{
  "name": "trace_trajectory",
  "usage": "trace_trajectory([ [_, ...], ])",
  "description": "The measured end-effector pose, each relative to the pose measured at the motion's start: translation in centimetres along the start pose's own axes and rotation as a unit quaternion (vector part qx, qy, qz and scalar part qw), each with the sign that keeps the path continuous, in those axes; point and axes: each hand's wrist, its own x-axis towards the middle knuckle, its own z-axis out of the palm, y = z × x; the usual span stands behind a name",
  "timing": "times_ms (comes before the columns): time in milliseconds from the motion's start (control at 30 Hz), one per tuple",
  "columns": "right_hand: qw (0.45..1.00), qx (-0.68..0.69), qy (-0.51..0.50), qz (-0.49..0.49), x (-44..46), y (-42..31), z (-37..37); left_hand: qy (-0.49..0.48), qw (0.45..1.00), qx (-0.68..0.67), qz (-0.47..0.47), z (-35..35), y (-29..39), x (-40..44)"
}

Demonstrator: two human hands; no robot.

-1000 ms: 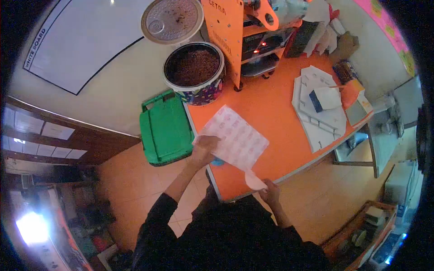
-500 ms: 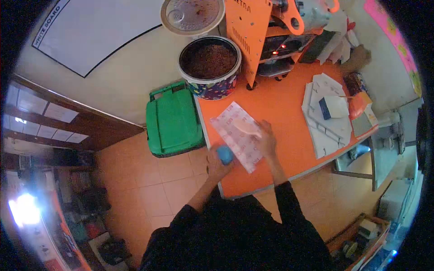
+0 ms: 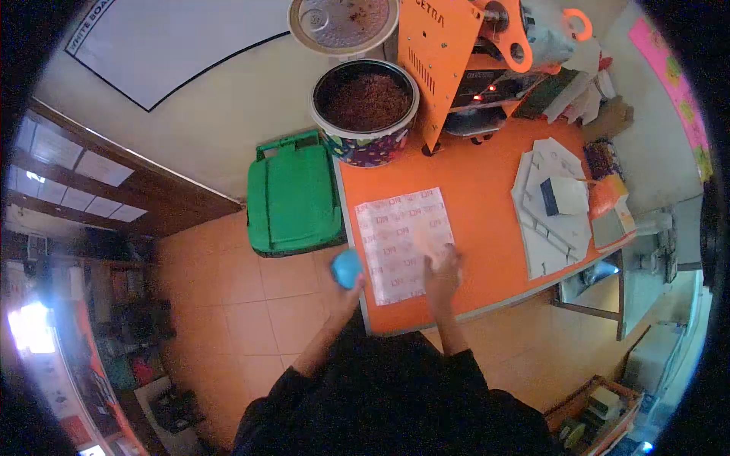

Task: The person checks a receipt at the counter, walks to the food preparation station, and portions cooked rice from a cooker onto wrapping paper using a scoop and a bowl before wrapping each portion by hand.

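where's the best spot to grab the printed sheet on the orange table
Probably the near left corner of the printed sheet, pinched from the left: the sheet lies thin and flat, that corner is close to the edge of the orange table, and the right hand is at the sheet's right side.

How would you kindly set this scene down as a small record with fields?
Left hand: holds a blue rounded object beside the left edge of the orange table
Right hand: over the right side of the printed sheet, with a pale item too blurred to identify
Printed sheet: spread flat on the table
Patterned bucket: uncovered, brown granular contents, raised lid behind
Orange machine: two red lights lit
Beside table: green bin
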Motion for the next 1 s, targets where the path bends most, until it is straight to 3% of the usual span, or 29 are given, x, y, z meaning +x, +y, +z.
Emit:
trace_trajectory([
  [67, 0.998, 0.005, -0.049, -0.040, -1.2, -1.2, 0.2, -0.172, 0.984, -0.008, 0.040, 2.2, -0.4, 0.9],
  [133, 0.982, -0.057, -0.177, -0.023, -1.7, -1.1, 1.5, -0.158, 0.985, -0.002, 0.064, 5.1, -0.6, 1.0],
  [200, 0.975, -0.132, -0.169, -0.057, -2.1, 1.2, 3.3, -0.138, 0.986, 0.003, 0.093, 7.0, -1.4, 1.8],
  [267, 0.987, -0.043, -0.010, -0.153, -1.8, 2.8, 3.1, -0.132, 0.989, -0.067, 0.012, 7.7, -3.2, 2.0],
  [300, 0.987, -0.041, -0.008, -0.157, -1.0, 3.5, 2.9, -0.131, 0.990, -0.040, 0.036, 7.9, -4.0, 2.2],
  [367, 0.989, -0.060, -0.131, 0.038, 1.1, 4.6, 1.7, -0.160, 0.986, 0.003, 0.054, 7.5, -3.4, 2.0],
  [400, 0.989, -0.060, -0.129, 0.034, 2.2, 4.8, 1.2, -0.192, 0.978, 0.050, 0.069, 7.3, -3.0, 2.2],
  [433, 0.997, -0.003, -0.081, -0.013, 3.6, 4.7, 0.7, -0.235, 0.942, 0.139, 0.196, 7.4, -4.4, 3.2],
  [467, 0.996, 0.052, -0.035, -0.059, 4.6, 4.4, 0.1, -0.233, 0.943, 0.138, 0.194, 7.3, -4.2, 3.2],
  [500, 0.996, 0.051, -0.036, -0.062, 5.7, 4.0, -0.5, -0.266, 0.909, 0.224, 0.230, 7.3, -4.1, 3.2],
  [533, 0.975, 0.203, -0.090, -0.029, 7.0, 3.2, -1.1, -0.295, 0.865, 0.308, 0.265, 7.4, -3.9, 3.4],
  [567, 0.926, 0.349, -0.142, 0.005, 8.3, 2.0, -1.8, -0.313, 0.863, 0.306, 0.250, 7.4, -4.0, 3.5],
  [667, 0.926, 0.349, -0.125, -0.073, 12.2, -3.6, -3.3, -0.292, 0.858, 0.322, 0.273, 7.9, -4.4, 3.5],
  [733, 0.936, 0.297, -0.124, -0.142, 14.9, -9.0, -5.3, -0.321, 0.846, 0.347, 0.248, 8.1, -4.2, 3.4],
  [800, 0.946, 0.171, -0.002, -0.277, 18.4, -14.3, -5.5, -0.336, 0.842, 0.358, 0.224, 8.1, -3.6, 3.5],
  [867, 0.948, -0.067, 0.056, -0.308, 21.5, -21.2, -7.0, -0.346, 0.845, 0.344, 0.221, 7.6, -2.0, 5.1],
  [933, 0.900, -0.204, 0.091, -0.375, 25.2, -26.3, -5.7, -0.246, 0.920, 0.236, 0.195, 7.6, -1.8, 7.7],
  [967, 0.899, -0.205, 0.096, -0.375, 28.2, -27.3, -3.1, -0.192, 0.940, 0.228, 0.169, 7.7, -1.8, 10.3],
  [1000, 0.851, -0.264, 0.114, -0.439, 31.8, -27.1, 1.3, -0.115, 0.954, 0.216, 0.170, 7.7, -0.9, 13.4],
])
